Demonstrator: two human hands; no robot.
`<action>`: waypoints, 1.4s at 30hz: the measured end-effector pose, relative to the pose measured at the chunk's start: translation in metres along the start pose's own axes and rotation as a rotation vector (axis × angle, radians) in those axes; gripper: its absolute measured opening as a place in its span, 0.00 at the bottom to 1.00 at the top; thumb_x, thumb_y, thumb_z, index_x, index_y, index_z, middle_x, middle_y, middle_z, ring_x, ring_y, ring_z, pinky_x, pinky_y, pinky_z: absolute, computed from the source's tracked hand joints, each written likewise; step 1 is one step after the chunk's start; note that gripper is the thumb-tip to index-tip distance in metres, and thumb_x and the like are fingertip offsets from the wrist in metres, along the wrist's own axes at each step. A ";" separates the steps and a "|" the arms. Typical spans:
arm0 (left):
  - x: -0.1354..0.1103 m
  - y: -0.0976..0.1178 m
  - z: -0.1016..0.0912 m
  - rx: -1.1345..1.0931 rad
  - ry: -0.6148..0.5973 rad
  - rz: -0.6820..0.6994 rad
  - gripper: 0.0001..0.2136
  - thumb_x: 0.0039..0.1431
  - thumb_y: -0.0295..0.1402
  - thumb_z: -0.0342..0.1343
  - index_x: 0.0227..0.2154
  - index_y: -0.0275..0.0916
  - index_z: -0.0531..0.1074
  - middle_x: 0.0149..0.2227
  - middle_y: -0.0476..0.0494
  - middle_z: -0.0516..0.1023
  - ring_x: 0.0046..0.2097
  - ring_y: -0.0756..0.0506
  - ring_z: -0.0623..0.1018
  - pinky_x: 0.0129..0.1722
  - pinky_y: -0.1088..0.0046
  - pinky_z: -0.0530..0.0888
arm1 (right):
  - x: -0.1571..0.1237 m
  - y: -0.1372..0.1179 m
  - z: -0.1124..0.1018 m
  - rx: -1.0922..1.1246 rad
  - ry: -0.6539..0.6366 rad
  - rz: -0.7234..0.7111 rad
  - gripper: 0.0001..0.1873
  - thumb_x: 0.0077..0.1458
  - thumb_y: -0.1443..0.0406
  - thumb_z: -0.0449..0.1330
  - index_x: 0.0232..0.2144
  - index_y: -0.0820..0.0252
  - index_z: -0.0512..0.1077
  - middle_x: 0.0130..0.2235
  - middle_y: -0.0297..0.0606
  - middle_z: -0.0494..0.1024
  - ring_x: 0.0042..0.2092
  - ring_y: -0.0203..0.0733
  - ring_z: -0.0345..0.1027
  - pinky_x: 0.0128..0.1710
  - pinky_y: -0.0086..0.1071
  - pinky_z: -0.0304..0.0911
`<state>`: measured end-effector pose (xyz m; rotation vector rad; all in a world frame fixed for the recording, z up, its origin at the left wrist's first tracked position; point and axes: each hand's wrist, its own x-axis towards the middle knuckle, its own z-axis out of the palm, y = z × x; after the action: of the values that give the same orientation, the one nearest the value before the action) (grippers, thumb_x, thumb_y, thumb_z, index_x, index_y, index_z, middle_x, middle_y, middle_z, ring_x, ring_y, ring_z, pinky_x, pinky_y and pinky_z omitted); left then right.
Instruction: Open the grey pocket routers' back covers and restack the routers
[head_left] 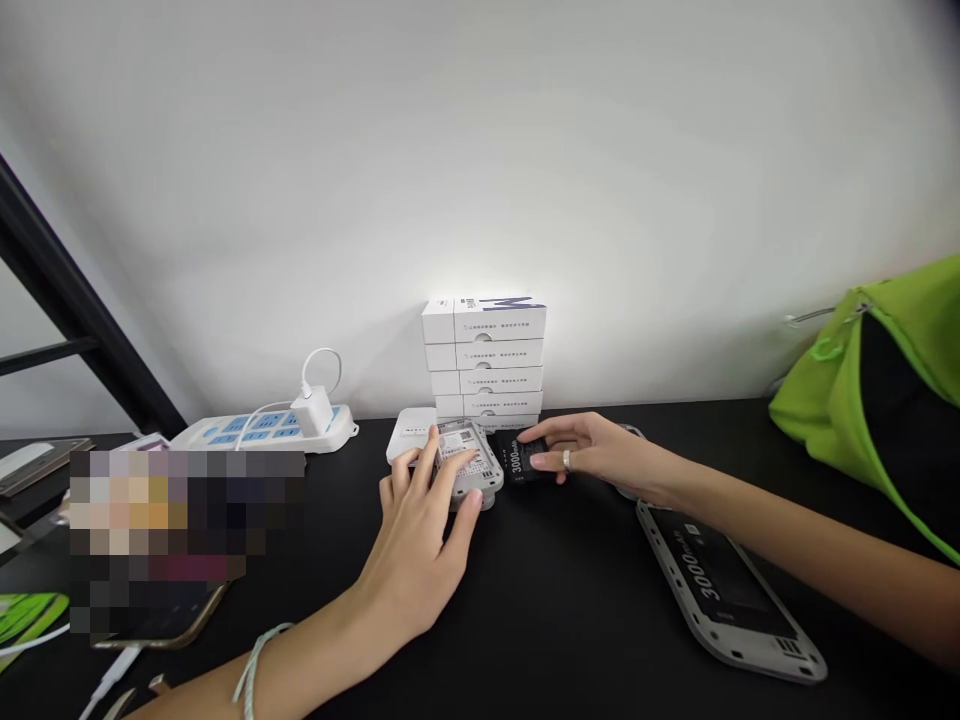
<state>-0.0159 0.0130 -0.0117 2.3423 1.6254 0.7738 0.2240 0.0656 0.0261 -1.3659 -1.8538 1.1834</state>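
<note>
My left hand (420, 530) holds a small whitish electronic device (487, 478), its fingers spread over the face and the thumb at the near edge. The device's back is open, showing a printed label inside, partly hidden by my fingers. Just to its right, my right hand (581, 450) pinches a flat black battery (517, 462) marked 3000mAh between thumb and fingers. The battery lies close beside the device; whether they touch, I cannot tell. Nearer on the right rests a second open device (679, 590) with a black 3000mAh battery (720, 575) seated in it.
White boxes (499, 352) are stacked against the wall, with a white device (405, 432) beside them. Left of that sit a power strip (214, 432) with a plugged charger (312, 412) and a phone (176, 625). A green bag (817, 385) stands at right.
</note>
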 end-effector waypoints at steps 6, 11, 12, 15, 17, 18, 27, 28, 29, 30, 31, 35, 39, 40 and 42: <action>0.000 -0.003 0.002 -0.072 -0.041 -0.023 0.21 0.72 0.40 0.32 0.64 0.52 0.52 0.71 0.50 0.42 0.70 0.38 0.43 0.63 0.40 0.50 | 0.012 0.007 0.008 -0.347 0.042 -0.131 0.34 0.48 0.47 0.63 0.53 0.58 0.73 0.31 0.34 0.67 0.32 0.41 0.62 0.35 0.38 0.63; -0.001 -0.004 0.004 -0.092 -0.015 -0.002 0.21 0.72 0.38 0.33 0.65 0.52 0.49 0.70 0.48 0.44 0.70 0.39 0.45 0.63 0.42 0.53 | -0.005 0.006 -0.010 -0.587 0.075 -0.209 0.39 0.48 0.42 0.60 0.59 0.49 0.65 0.45 0.42 0.70 0.44 0.51 0.67 0.43 0.43 0.65; -0.002 -0.004 0.004 -0.092 0.001 0.007 0.21 0.72 0.38 0.34 0.65 0.52 0.48 0.70 0.47 0.44 0.70 0.38 0.45 0.63 0.41 0.54 | -0.009 0.005 -0.019 -0.656 0.065 -0.204 0.42 0.47 0.40 0.60 0.61 0.47 0.62 0.50 0.43 0.69 0.50 0.54 0.66 0.47 0.46 0.65; -0.004 -0.001 0.003 -0.080 0.039 0.059 0.22 0.72 0.38 0.36 0.66 0.54 0.45 0.71 0.46 0.41 0.70 0.36 0.42 0.61 0.38 0.53 | -0.020 0.006 -0.049 -0.836 0.013 -0.044 0.53 0.41 0.38 0.62 0.65 0.49 0.56 0.63 0.48 0.60 0.63 0.65 0.52 0.57 0.55 0.58; -0.006 0.001 0.002 -0.056 0.041 0.100 0.23 0.72 0.39 0.37 0.66 0.54 0.42 0.71 0.45 0.39 0.70 0.34 0.42 0.61 0.36 0.53 | -0.023 0.008 -0.064 -0.899 -0.037 0.118 0.58 0.37 0.36 0.63 0.66 0.54 0.55 0.67 0.50 0.55 0.66 0.70 0.46 0.59 0.57 0.54; -0.007 0.002 0.001 -0.041 0.039 0.120 0.24 0.71 0.39 0.38 0.67 0.54 0.42 0.71 0.44 0.39 0.69 0.34 0.42 0.60 0.36 0.53 | -0.023 0.009 -0.070 -0.906 -0.065 0.174 0.60 0.36 0.36 0.63 0.66 0.56 0.54 0.68 0.50 0.54 0.66 0.70 0.46 0.60 0.57 0.54; -0.014 0.010 -0.008 0.071 0.102 0.307 0.25 0.68 0.32 0.45 0.65 0.48 0.47 0.69 0.39 0.43 0.67 0.31 0.49 0.60 0.41 0.57 | -0.015 0.016 -0.061 -0.916 0.020 0.010 0.57 0.37 0.37 0.63 0.62 0.66 0.61 0.61 0.55 0.65 0.61 0.71 0.56 0.54 0.55 0.62; -0.015 0.011 -0.009 0.066 0.089 0.356 0.24 0.67 0.31 0.46 0.63 0.47 0.50 0.68 0.38 0.46 0.66 0.32 0.51 0.60 0.43 0.58 | -0.016 0.013 -0.058 -0.927 0.052 -0.037 0.55 0.38 0.37 0.62 0.60 0.66 0.63 0.59 0.56 0.67 0.60 0.70 0.57 0.53 0.55 0.62; -0.015 0.012 -0.011 0.044 0.061 0.410 0.21 0.66 0.30 0.47 0.61 0.46 0.54 0.66 0.37 0.51 0.65 0.33 0.54 0.59 0.45 0.60 | -0.019 0.009 -0.054 -0.939 0.083 -0.081 0.52 0.39 0.38 0.62 0.58 0.65 0.64 0.57 0.56 0.68 0.59 0.69 0.59 0.52 0.54 0.62; -0.015 0.013 -0.012 0.002 0.021 0.465 0.18 0.65 0.29 0.48 0.57 0.45 0.58 0.63 0.37 0.57 0.63 0.35 0.58 0.59 0.49 0.63 | -0.024 0.003 -0.049 -0.945 0.104 -0.113 0.49 0.40 0.38 0.62 0.56 0.64 0.65 0.55 0.55 0.70 0.57 0.67 0.62 0.52 0.53 0.63; -0.016 0.013 -0.012 -0.058 -0.027 0.512 0.15 0.64 0.29 0.49 0.53 0.44 0.60 0.59 0.38 0.62 0.61 0.37 0.63 0.57 0.54 0.66 | -0.029 -0.003 -0.043 -0.939 0.109 -0.133 0.47 0.40 0.38 0.62 0.54 0.62 0.65 0.53 0.53 0.70 0.55 0.65 0.64 0.50 0.52 0.64; -0.020 0.016 -0.010 -0.316 -0.174 0.483 0.25 0.54 0.39 0.63 0.51 0.45 0.58 0.55 0.39 0.67 0.51 0.39 0.73 0.49 0.60 0.76 | -0.056 -0.023 -0.006 -0.789 -0.054 -0.142 0.47 0.34 0.38 0.66 0.53 0.55 0.64 0.50 0.44 0.71 0.47 0.58 0.69 0.43 0.44 0.67; -0.025 0.016 -0.005 -0.372 -0.233 0.343 0.45 0.42 0.49 0.70 0.60 0.49 0.51 0.58 0.35 0.64 0.50 0.34 0.75 0.45 0.54 0.78 | -0.066 -0.020 0.030 -0.727 -0.175 -0.252 0.40 0.33 0.43 0.70 0.44 0.59 0.69 0.41 0.40 0.72 0.46 0.56 0.68 0.43 0.42 0.67; -0.026 0.015 -0.004 -0.371 -0.236 0.350 0.47 0.42 0.49 0.69 0.62 0.50 0.49 0.59 0.35 0.63 0.50 0.34 0.75 0.45 0.52 0.78 | -0.065 -0.018 0.035 -0.718 -0.170 -0.283 0.37 0.35 0.43 0.70 0.42 0.59 0.70 0.40 0.40 0.72 0.46 0.55 0.68 0.44 0.42 0.66; -0.028 0.014 -0.001 -0.376 -0.229 0.377 0.49 0.42 0.49 0.69 0.64 0.52 0.47 0.60 0.34 0.63 0.51 0.32 0.75 0.46 0.50 0.78 | -0.062 -0.014 0.042 -0.688 -0.151 -0.321 0.33 0.41 0.42 0.67 0.40 0.59 0.70 0.41 0.40 0.72 0.45 0.53 0.69 0.43 0.41 0.66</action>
<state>-0.0125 -0.0178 -0.0139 2.3704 0.8701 0.7616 0.2039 -0.0082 0.0237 -1.2454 -2.6153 0.5045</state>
